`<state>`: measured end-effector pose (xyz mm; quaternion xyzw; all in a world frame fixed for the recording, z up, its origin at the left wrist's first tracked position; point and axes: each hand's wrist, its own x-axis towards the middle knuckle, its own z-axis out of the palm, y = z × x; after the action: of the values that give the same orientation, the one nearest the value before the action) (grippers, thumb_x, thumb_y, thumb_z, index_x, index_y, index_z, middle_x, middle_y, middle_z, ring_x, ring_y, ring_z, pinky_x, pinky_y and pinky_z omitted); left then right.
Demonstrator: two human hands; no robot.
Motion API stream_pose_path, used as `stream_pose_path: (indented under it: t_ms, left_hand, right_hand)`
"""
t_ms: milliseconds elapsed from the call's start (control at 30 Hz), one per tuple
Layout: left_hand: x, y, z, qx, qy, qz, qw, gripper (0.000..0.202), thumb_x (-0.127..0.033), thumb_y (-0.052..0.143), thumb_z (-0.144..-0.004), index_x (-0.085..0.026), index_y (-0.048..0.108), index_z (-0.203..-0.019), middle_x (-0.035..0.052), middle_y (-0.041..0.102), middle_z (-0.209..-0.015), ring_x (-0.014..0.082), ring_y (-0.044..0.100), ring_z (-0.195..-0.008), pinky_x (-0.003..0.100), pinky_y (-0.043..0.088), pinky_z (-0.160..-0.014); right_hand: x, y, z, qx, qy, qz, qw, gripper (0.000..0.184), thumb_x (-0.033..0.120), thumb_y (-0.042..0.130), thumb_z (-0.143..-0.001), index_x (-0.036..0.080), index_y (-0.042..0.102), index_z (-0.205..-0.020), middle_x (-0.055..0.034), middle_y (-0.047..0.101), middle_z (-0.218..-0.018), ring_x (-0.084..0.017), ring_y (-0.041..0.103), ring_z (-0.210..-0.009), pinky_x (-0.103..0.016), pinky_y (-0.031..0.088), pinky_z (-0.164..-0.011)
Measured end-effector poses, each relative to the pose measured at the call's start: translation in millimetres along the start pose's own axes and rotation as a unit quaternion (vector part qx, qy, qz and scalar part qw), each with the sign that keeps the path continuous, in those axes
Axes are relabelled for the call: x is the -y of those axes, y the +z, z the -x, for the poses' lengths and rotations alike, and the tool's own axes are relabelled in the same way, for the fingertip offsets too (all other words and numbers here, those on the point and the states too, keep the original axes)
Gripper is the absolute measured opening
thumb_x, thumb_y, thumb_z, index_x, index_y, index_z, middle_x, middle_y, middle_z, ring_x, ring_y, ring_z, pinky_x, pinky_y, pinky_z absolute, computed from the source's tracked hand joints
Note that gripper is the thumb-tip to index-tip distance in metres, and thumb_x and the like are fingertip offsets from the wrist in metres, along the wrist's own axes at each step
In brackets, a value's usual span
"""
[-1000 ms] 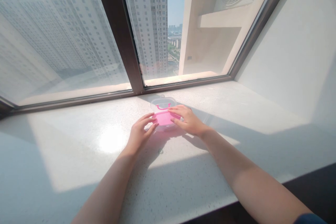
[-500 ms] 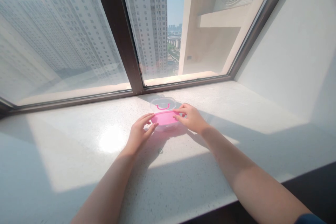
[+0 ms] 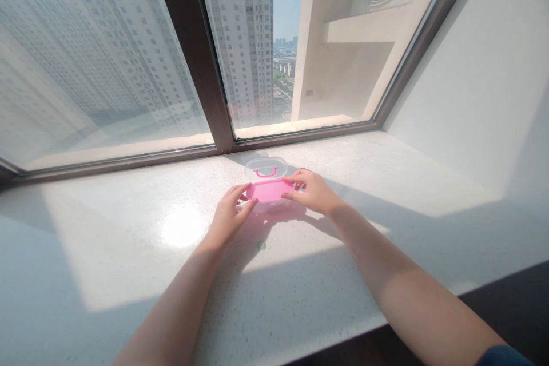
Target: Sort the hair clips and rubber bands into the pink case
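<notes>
A pink oval tray (image 3: 269,191) is held level between my two hands, over or in a clear plastic box (image 3: 271,206) on the sill. My left hand (image 3: 230,210) grips its left end, thumb in front and fingers behind. At the right end, my right hand (image 3: 312,191) pinches the rim between thumb and fingers. Just behind lies a clear oval lid (image 3: 278,164) with a pink handle (image 3: 266,174). Whether the tray rests fully in the box cannot be made out.
A small clear round piece (image 3: 261,245) lies on the speckled white sill (image 3: 300,291) in front of the box. The window frame (image 3: 221,134) runs along the back, and a white wall (image 3: 463,80) stands at the right. The sill's front edge drops to a dark area.
The pink tray stays between both hands, with only a slight shift in its tilt and in the right thumb's place. The view has moved a little.
</notes>
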<state>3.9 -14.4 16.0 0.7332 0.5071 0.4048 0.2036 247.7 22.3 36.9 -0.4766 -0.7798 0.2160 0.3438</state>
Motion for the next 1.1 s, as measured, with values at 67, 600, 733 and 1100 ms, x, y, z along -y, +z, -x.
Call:
stream_pose_path:
  t_ms: [67, 600, 733, 1100]
  left_hand:
    - [0, 0.1, 0, 0.001, -0.003, 0.004, 1.0, 0.038, -0.04, 0.056, -0.088, -0.022, 0.058, -0.122, 0.0098, 0.061, -0.115, 0.019, 0.064, -0.087, 0.035, 0.056, -0.075]
    - [0, -2.3, -1, -0.01, -0.05, 0.022, 0.998, 0.042, -0.041, 0.061, -0.083, -0.02, 0.061, -0.12, 0.0109, 0.066, -0.114, 0.0207, 0.066, -0.086, 0.035, 0.056, -0.071]
    - [1, -2.9, -1, -0.008, -0.054, 0.015, 0.998, 0.042, -0.043, 0.062, -0.082, -0.02, 0.062, -0.118, 0.0097, 0.067, -0.113, 0.0212, 0.066, -0.088, 0.036, 0.056, -0.074]
    - [-6, -6.6, 0, 0.013, -0.058, -0.048, 0.997, 0.041, -0.047, 0.057, -0.086, -0.019, 0.063, -0.115, 0.01, 0.068, -0.112, 0.0233, 0.066, -0.094, 0.038, 0.054, -0.08]
  right_hand:
    - [0, 1, 0, -0.002, 0.005, -0.001, 1.0, 0.041, 0.037, 0.078, -0.07, 0.022, 0.073, -0.108, -0.0063, 0.064, -0.089, -0.017, 0.061, -0.071, -0.035, 0.052, -0.071]
    - [0, 0, -1, 0.006, 0.016, -0.008, 1.0, 0.042, 0.039, 0.079, -0.068, 0.024, 0.074, -0.107, -0.0074, 0.067, -0.091, -0.019, 0.064, -0.072, -0.035, 0.053, -0.07]
    - [0, -3, 0, -0.005, 0.015, -0.005, 1.0, 0.038, 0.039, 0.08, -0.066, 0.024, 0.076, -0.101, -0.0053, 0.07, -0.09, -0.016, 0.063, -0.064, -0.033, 0.053, -0.065]
    - [1, -7, 1, 0.009, 0.0, 0.017, 1.0, 0.03, 0.039, 0.076, -0.072, 0.024, 0.076, -0.097, -0.0041, 0.068, -0.087, -0.014, 0.062, -0.066, -0.029, 0.05, -0.066]
